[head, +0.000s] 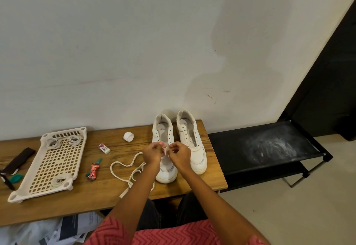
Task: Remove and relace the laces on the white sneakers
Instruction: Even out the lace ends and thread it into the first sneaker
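My left hand (pixel 152 153) and right hand (pixel 178 153) pinch a lace end (pixel 165 150) above the left sneaker (pixel 164 148), near the worktop's (pixel 96 200) right edge.

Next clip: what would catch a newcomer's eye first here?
The two hands, left hand and right hand, pinch a lace end together over the left white sneaker. The rest of the lace loops loose on the wooden table, and a cream perforated tray lies further left.
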`<state>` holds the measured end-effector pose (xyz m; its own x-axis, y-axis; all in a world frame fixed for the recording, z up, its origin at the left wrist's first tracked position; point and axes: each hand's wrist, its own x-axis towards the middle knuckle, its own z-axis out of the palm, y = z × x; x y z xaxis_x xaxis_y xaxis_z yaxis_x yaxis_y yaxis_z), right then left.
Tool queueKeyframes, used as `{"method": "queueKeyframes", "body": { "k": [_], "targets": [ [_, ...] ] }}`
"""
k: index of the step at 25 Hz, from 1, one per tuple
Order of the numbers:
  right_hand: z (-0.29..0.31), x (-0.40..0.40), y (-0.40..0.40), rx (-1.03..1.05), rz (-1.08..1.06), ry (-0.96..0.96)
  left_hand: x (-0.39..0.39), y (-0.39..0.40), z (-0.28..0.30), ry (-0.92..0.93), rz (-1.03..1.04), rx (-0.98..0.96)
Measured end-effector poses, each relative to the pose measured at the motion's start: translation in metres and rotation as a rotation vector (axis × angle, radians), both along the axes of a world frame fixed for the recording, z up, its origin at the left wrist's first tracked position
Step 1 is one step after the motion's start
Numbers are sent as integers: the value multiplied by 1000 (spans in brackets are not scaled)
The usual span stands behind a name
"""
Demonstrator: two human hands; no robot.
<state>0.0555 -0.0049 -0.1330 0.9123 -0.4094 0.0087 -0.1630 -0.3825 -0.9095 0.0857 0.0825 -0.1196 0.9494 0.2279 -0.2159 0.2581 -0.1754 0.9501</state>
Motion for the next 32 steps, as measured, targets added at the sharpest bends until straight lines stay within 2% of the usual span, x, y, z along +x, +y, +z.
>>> {"method": "queueKeyframes", "body": {
  "k": [2,4,6,14,20,24,29,32],
  "targets": [
    [-2,0,0,-128,-23,55,4,1,2,-49,-18,51],
    [-5,4,3,-234,-14,144,6,1,2,-52,-106,186],
    [-7,9,6,-264,-29,194,2,1,-1,-44,-201,289],
    [-13,15,-6,-42,-31,118,0,9,-8,-232,-359,495],
    [-15,12,-12,23,12,101,4,6,-6,-238,-455,571],
    [-9,10,-30,220,100,188,12,6,-3,-224,-470,602],
    [-6,6,-33,190,148,219,9,-6,-4,-164,-474,769],
    [-8,4,-34,176,145,192,14,-5,-5,-151,-489,714]
  ]
}}
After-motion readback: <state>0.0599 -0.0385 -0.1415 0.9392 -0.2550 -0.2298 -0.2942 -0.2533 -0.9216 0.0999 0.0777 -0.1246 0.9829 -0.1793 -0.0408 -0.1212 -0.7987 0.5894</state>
